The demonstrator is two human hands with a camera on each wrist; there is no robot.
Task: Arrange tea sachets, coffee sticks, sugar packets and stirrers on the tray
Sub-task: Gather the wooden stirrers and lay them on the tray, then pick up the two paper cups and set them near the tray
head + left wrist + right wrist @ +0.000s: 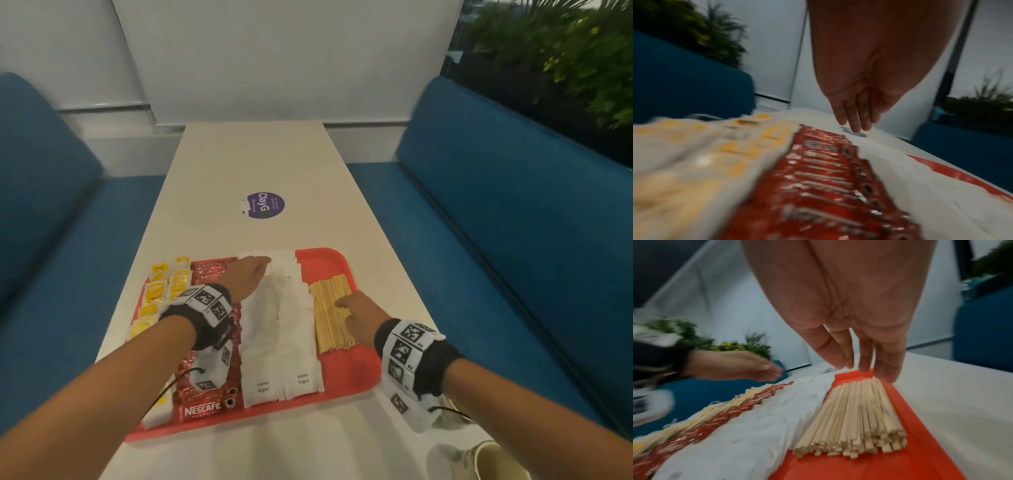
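A: What's the biggest thing there?

B: The pale bench (pixel 253 164), running away from the person between blue seats (pixel 513 205). A round purple sticker (pixel 265 205) on it reads "ClayGo"; the smaller print is too fine to read.

A: And on it?

B: A red tray (pixel 346 373) at the near end, its long side across the bench. Everything lies in columns, long axes pointing away from the person.

A: Left to right?

B: Yellow tea sachets (pixel 154 296), label unreadable, some lapping over the tray's left rim. Then red coffee sticks (pixel 202 404) marked "NESCAFE", stacked one behind another. Then two columns of white sugar packets (pixel 281 335), the nearest printed "White Sugar". Last, a bundle of pale wooden stirrers (pixel 330 315), lying flat, ends fairly even, red tray bare around them.

A: The hands?

B: The left hand (pixel 248 275) reaches over the far end of the coffee sticks and sugar packets, fingers (pixel 854 116) straight and pressed together, holding nothing. The right hand (pixel 359 315) is above the right side of the stirrers, fingers (pixel 865 353) straight and only slightly apart, pointing down at the far ends; I can't tell whether they touch. Both wrists wear black bands with white square-patterned markers
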